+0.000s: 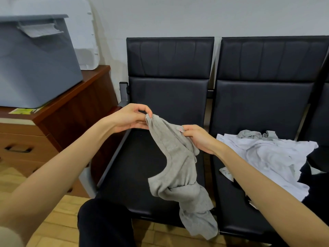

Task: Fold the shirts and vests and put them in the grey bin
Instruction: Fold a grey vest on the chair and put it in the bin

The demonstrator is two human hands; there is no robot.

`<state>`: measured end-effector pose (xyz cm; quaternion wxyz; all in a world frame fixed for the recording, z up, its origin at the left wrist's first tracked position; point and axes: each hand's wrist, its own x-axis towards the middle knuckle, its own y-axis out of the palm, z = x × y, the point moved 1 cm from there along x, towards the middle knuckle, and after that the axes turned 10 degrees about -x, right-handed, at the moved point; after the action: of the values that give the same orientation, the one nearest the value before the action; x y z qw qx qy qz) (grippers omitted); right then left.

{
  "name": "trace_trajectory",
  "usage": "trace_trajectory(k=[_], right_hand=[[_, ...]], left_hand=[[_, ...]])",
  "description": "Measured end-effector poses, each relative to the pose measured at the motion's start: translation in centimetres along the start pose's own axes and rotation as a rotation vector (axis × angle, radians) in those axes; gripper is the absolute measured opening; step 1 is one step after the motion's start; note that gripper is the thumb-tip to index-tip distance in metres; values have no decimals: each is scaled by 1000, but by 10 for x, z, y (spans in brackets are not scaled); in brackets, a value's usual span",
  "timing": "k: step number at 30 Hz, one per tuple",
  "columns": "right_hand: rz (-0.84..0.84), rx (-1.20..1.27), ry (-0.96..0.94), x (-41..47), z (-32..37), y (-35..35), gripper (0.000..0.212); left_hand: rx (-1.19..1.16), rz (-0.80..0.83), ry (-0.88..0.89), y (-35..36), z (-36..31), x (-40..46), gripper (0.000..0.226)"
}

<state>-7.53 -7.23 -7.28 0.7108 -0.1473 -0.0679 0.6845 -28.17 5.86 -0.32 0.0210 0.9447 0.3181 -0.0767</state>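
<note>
Two hands hold one grey vest (pixel 179 168) up over the left black seat (pixel 142 175), each pinching a different spot along its top edge. At about ten o'clock of the garment, the left hand (pixel 128 120) has a narrow grip, thumb and forefinger closed on a shoulder strap's end. At about one o'clock, the right hand (pixel 199 138) holds the neckline beside a small pink label, fingers curled round the cloth. Pinching it by the top likely lets the vest hang so its twisted lower half, bunched and knotted-looking near five o'clock, can drop open; the label probably serves to tell front from back before folding.

More laundry waits on the right seat (pixel 249 202) at three o'clock: a crumpled white shirt (pixel 267 157) with another grey garment (pixel 256 134) peeking from behind it, well apart from the one in hand. The grey bin (pixel 35 68) stands at ten o'clock on a wooden cabinet (pixel 80 104), off to the left; I cannot see whether anything is inside it.

Folding of this vest seems barely begun: it needs untwisting and spreading flat, most likely on the bare seat below.
</note>
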Motion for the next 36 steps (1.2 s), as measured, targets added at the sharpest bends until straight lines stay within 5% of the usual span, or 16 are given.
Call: trace_trajectory(k=[5, 8, 14, 21, 26, 28, 32, 36], right_hand=[[-48, 18, 8, 3, 8, 4, 15], [36, 89, -23, 3, 8, 5, 19], [76, -492, -158, -3, -3, -1, 23], [-33, -601, 20, -4, -46, -23, 9], [-131, -110, 120, -24, -38, -38, 5], [44, 134, 191, -34, -30, -46, 4], [367, 314, 327, -55, -20, -42, 55], [241, 750, 451, -56, -21, -32, 44]], left_hand=[[-174, -42, 115, 8, -4, -3, 13], [-76, -116, 196, 16, -7, -3, 8], [-191, -206, 388, 24, -21, -4, 7], [-233, -366, 496, 13, -29, -4, 11], [-258, -463, 495, -11, -20, -13, 11], [-260, -474, 486, -15, -15, -17, 11], [-233, -510, 482, -19, -5, -22, 7], [-257, -524, 470, -24, -1, -24, 8]])
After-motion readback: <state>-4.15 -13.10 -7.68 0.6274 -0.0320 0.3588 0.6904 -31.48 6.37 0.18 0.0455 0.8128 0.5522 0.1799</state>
